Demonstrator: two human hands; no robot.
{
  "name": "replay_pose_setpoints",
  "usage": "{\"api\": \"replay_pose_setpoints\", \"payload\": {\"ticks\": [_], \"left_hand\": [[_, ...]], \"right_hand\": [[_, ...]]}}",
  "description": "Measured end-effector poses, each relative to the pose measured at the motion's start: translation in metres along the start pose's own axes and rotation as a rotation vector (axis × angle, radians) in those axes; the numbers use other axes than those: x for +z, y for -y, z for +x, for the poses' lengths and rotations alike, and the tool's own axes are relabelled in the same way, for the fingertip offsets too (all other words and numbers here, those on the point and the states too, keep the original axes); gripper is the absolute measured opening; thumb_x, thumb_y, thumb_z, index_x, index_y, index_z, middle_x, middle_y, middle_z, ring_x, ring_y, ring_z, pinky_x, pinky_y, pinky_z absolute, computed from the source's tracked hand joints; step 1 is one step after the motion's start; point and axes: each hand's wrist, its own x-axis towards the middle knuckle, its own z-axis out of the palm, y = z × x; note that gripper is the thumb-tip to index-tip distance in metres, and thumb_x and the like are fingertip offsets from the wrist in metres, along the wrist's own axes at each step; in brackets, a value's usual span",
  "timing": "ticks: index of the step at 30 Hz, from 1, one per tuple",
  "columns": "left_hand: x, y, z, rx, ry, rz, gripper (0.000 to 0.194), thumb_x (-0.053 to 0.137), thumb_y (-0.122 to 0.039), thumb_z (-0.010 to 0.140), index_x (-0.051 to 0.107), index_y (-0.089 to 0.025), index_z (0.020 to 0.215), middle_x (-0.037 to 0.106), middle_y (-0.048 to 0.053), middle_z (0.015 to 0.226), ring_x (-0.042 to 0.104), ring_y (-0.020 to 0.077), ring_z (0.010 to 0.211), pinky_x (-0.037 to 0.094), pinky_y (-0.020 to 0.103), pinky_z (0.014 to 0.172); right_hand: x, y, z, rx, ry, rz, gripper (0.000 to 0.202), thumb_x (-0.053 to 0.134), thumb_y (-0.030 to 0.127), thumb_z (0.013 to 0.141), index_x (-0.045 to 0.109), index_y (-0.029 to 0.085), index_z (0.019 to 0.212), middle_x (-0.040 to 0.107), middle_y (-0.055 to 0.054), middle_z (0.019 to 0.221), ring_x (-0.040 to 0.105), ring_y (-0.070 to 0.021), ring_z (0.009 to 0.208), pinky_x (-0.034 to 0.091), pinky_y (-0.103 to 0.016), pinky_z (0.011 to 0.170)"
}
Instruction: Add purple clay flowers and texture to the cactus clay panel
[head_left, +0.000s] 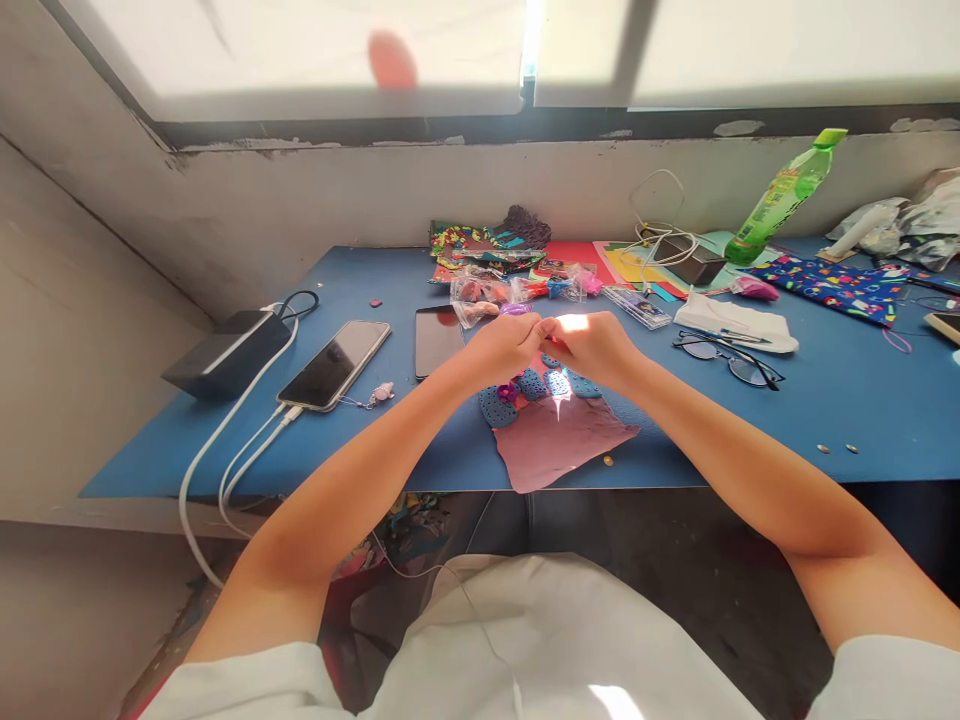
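Both of my hands meet fingertip to fingertip above the middle of the blue table. My left hand [504, 348] is closed, its fingers pinched together against those of my right hand [589, 340]. Whatever lies between them is too small or hidden to make out. Just below is a pink clay sheet [559, 445] with a pointed lower edge, lying flat near the table's front. Along its upper side sit blue clay pieces [498, 407] dotted with holes, and a small purple flower [508, 393] rests on one. My hands partly cover the sheet's far end.
Two phones [335, 365] [439, 340] and a black box [229, 352] with white cables stand on the left. Behind my hands lie plastic packets [480, 290] and coloured paper. To the right are glasses [727, 358], a white cloth [739, 322], a patterned pouch [832, 283] and a leaning green bottle [784, 200].
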Motion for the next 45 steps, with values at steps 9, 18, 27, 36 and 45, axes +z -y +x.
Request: {"api": "replay_pose_setpoints", "payload": {"ticks": [9, 18, 27, 36, 45], "left_hand": [[0.0, -0.005, -0.003, 0.076, -0.01, -0.087, 0.028, 0.041, -0.03, 0.094, 0.06, -0.017, 0.077, 0.056, 0.0, 0.061, 0.051, 0.0128, 0.063, 0.032, 0.026, 0.057], [-0.006, -0.004, -0.004, 0.096, 0.025, -0.25, 0.031, 0.044, -0.027, 0.092, 0.064, -0.015, 0.072, 0.065, 0.003, 0.062, 0.051, 0.0097, 0.055, 0.033, 0.024, 0.052], [-0.006, -0.007, -0.006, 0.121, -0.004, -0.454, 0.045, 0.044, -0.038, 0.095, 0.067, -0.013, 0.066, 0.066, 0.004, 0.057, 0.061, 0.0096, 0.054, 0.047, 0.022, 0.056], [-0.008, -0.004, -0.003, 0.117, 0.05, -0.573, 0.037, 0.046, -0.034, 0.095, 0.065, -0.013, 0.071, 0.066, 0.004, 0.062, 0.061, 0.0084, 0.053, 0.046, 0.021, 0.055], [-0.008, 0.007, 0.004, 0.097, 0.021, -0.557, 0.05, 0.039, -0.05, 0.096, 0.063, -0.014, 0.07, 0.067, 0.004, 0.062, 0.059, 0.0077, 0.051, 0.037, 0.019, 0.045]], "right_hand": [[0.001, 0.003, -0.002, 0.073, -0.075, 0.052, 0.032, 0.038, 0.039, 0.084, 0.06, 0.016, 0.082, 0.06, -0.006, 0.063, 0.047, -0.0148, 0.053, 0.019, -0.026, 0.052], [-0.001, 0.002, -0.004, -0.038, -0.088, 0.185, 0.02, 0.036, 0.027, 0.086, 0.054, 0.017, 0.083, 0.062, -0.004, 0.065, 0.045, -0.0128, 0.051, 0.024, -0.024, 0.051], [-0.003, 0.001, -0.005, -0.134, -0.17, 0.379, 0.018, 0.034, 0.021, 0.086, 0.049, 0.02, 0.075, 0.061, 0.0, 0.063, 0.05, -0.0101, 0.055, 0.032, -0.021, 0.054], [-0.006, -0.003, -0.004, -0.095, -0.153, 0.359, 0.028, 0.037, 0.038, 0.093, 0.052, 0.018, 0.08, 0.062, -0.002, 0.068, 0.05, -0.0114, 0.057, 0.033, -0.022, 0.056], [-0.012, -0.002, -0.004, -0.051, -0.044, 0.388, 0.045, 0.024, 0.052, 0.098, 0.053, 0.018, 0.09, 0.06, -0.001, 0.067, 0.049, -0.0115, 0.054, 0.032, -0.023, 0.055]]}}
